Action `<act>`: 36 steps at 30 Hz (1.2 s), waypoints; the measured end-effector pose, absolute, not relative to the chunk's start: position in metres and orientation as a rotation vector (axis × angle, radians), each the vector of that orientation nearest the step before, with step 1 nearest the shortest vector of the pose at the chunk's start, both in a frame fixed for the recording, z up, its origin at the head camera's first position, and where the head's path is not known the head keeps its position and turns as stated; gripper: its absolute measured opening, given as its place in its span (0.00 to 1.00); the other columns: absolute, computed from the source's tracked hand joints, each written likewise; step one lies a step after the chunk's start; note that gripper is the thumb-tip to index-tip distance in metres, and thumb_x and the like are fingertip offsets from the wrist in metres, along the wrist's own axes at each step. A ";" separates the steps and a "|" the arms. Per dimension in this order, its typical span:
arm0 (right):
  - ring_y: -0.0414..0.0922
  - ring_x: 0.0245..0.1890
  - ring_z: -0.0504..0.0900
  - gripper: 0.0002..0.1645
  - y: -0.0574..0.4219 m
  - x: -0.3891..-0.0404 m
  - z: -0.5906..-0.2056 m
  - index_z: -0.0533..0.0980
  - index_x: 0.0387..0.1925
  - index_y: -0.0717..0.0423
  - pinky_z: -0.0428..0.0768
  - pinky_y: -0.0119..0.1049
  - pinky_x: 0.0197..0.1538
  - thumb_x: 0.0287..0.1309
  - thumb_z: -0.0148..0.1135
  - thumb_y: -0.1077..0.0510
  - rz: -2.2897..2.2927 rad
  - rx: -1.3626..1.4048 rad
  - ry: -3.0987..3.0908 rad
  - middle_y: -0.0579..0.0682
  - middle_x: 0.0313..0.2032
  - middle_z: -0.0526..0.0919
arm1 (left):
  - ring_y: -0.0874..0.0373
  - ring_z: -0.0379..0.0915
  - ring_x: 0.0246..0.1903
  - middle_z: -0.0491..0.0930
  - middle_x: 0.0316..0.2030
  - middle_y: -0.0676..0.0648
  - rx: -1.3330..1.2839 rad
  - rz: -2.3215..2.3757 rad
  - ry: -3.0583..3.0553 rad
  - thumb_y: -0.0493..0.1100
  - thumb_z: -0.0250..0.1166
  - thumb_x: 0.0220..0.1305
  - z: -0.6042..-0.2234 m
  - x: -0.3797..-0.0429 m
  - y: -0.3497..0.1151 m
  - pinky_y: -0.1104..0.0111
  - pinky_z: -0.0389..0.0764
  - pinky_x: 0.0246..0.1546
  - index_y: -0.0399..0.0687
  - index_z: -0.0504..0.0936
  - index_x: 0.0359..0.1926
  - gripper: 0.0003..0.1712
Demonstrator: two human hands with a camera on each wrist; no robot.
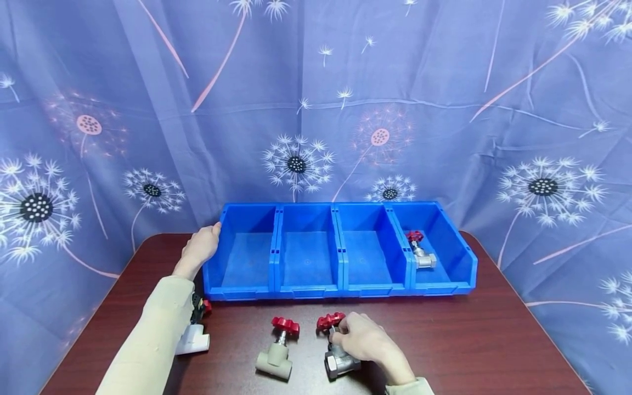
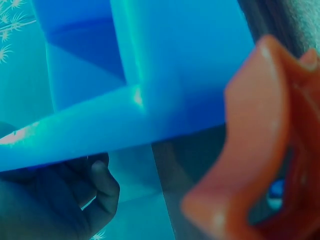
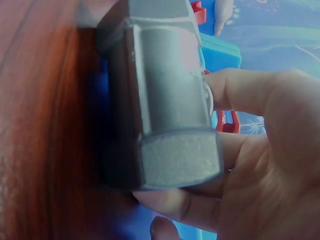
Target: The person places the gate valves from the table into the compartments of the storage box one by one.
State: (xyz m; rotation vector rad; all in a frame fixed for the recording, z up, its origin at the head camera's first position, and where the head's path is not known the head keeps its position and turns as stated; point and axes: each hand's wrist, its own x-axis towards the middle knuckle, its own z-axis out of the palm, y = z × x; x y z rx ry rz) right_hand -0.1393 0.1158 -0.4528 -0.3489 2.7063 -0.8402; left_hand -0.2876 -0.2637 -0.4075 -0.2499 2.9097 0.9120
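My left hand has its fingers curled at the rim on the left end of the blue bins, while my right hand pinches the metal valve between thumb and fingers, at the near side of the table. Its smooth body looks heavy, so an off-centre pinch could let it twist loose, and swinging left could knock the beige valve beside it.

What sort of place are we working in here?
Likely a makeshift indoor tabletop workstation, judging by the row of blue bins, several red-handled valves and the dandelion-print cloth hanging behind.
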 end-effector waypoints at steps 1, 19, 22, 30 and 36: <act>0.41 0.20 0.69 0.18 0.116 -0.139 -0.453 0.70 0.15 0.47 0.66 0.39 0.24 0.54 0.64 0.50 -0.838 -0.352 2.712 0.42 0.15 0.70 | 0.27 0.61 0.60 0.64 0.64 0.27 -0.250 0.916 2.911 0.62 0.26 0.76 -0.407 -0.288 -0.264 0.36 0.64 0.54 0.32 0.61 0.70 0.43; 0.41 0.22 0.70 0.14 0.121 -0.141 -0.443 0.75 0.20 0.47 0.68 0.40 0.25 0.58 0.65 0.49 -0.951 -0.355 2.656 0.41 0.18 0.73 | 0.27 0.61 0.60 0.63 0.65 0.27 -0.237 0.924 2.903 0.62 0.26 0.77 -0.404 -0.286 -0.262 0.36 0.64 0.54 0.32 0.60 0.70 0.42; 0.40 0.21 0.68 0.15 0.123 -0.142 -0.440 0.74 0.19 0.47 0.67 0.39 0.24 0.57 0.65 0.49 -0.995 -0.361 2.659 0.41 0.17 0.71 | 0.27 0.60 0.61 0.63 0.65 0.27 -0.242 0.922 2.899 0.62 0.26 0.77 -0.404 -0.286 -0.262 0.36 0.64 0.55 0.32 0.60 0.70 0.42; 0.39 0.19 0.66 0.18 0.130 -0.144 -0.435 0.71 0.16 0.47 0.66 0.36 0.23 0.58 0.65 0.50 -1.040 -0.367 2.688 0.39 0.15 0.67 | 0.27 0.60 0.61 0.63 0.65 0.27 -0.240 0.918 2.902 0.62 0.25 0.76 -0.407 -0.287 -0.263 0.36 0.64 0.54 0.32 0.60 0.70 0.43; 0.36 0.17 0.65 0.19 0.137 -0.145 -0.429 0.71 0.15 0.47 0.66 0.34 0.22 0.60 0.64 0.51 -1.093 -0.404 2.704 0.38 0.14 0.68 | 0.27 0.60 0.60 0.63 0.65 0.27 -0.239 0.927 2.904 0.62 0.25 0.76 -0.409 -0.287 -0.264 0.35 0.64 0.54 0.32 0.60 0.71 0.43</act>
